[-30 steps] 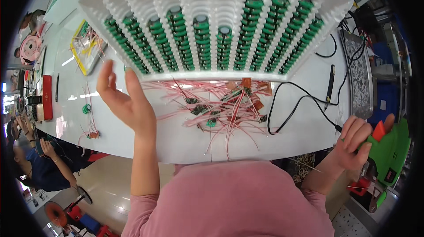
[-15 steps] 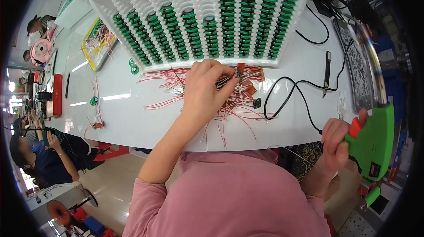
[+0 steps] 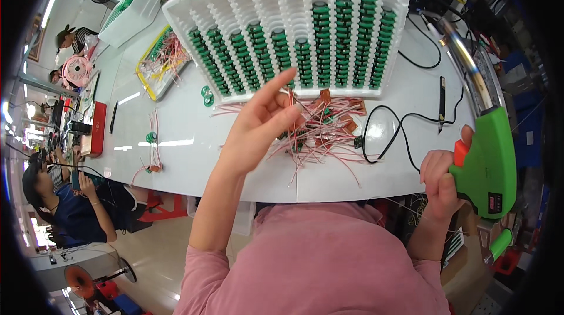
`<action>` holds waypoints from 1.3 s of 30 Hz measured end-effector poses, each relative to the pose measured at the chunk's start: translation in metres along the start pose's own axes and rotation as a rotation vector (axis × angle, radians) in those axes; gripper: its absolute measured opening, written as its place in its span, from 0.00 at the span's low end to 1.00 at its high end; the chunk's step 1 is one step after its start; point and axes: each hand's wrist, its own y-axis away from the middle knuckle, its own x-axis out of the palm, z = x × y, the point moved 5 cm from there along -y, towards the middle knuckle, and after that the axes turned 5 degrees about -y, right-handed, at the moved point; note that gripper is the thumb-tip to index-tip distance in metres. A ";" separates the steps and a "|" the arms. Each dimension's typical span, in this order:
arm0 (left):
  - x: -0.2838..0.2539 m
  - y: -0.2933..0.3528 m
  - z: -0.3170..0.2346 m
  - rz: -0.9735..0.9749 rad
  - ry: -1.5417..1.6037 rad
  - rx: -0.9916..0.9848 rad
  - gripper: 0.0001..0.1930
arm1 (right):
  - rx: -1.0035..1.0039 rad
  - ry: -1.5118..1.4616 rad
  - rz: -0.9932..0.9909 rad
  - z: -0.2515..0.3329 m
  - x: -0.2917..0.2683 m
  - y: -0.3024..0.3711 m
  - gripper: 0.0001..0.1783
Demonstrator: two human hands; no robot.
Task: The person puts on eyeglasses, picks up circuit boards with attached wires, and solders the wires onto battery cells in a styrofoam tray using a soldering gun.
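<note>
My left hand (image 3: pixel 252 130) is over the near side of a pile of thin red and white wires (image 3: pixel 335 153), its index finger stretched out and raised. The thumb and the other fingers are curled together around what looks like a thin wire, mostly hidden by them. Brown circuit boards (image 3: pixel 348 124) and small green boards lie tangled in the pile. At the right, my right hand (image 3: pixel 440 183) is closed at the grip of a green soldering gun (image 3: pixel 490 162). One finger is up beside its orange-red trigger (image 3: pixel 462 153).
Behind the pile, a white foam tray (image 3: pixel 267 7) leans with rows of green discs. A black cable (image 3: pixel 388 139) loops across the table near a black tool (image 3: pixel 442 103). At left lie a yellow-rimmed tray (image 3: pixel 154 89) of wired parts and loose green coils. Another person (image 3: pixel 76 203) sits farther left.
My left hand has drawn back leftward from the boards in the pile, and its index finger has straightened and lifted. My right hand stays on the green gun. The whole view has shifted slightly.
</note>
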 end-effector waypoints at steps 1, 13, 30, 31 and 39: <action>0.008 0.007 -0.006 0.002 0.109 -0.036 0.27 | 0.039 0.021 -0.014 0.003 0.003 0.002 0.38; 0.095 0.018 -0.020 0.163 0.179 -0.021 0.15 | 0.308 0.270 0.099 -0.001 0.016 -0.013 0.41; 0.075 -0.012 -0.004 0.049 -0.218 0.285 0.15 | 0.576 0.336 -0.003 -0.041 0.019 -0.019 0.05; 0.074 -0.014 -0.010 0.094 -0.461 0.462 0.13 | 0.532 0.341 -0.008 -0.041 0.020 -0.021 0.05; 0.071 -0.023 0.004 0.202 -0.291 0.144 0.06 | 0.381 0.400 -0.103 -0.036 0.003 -0.030 0.34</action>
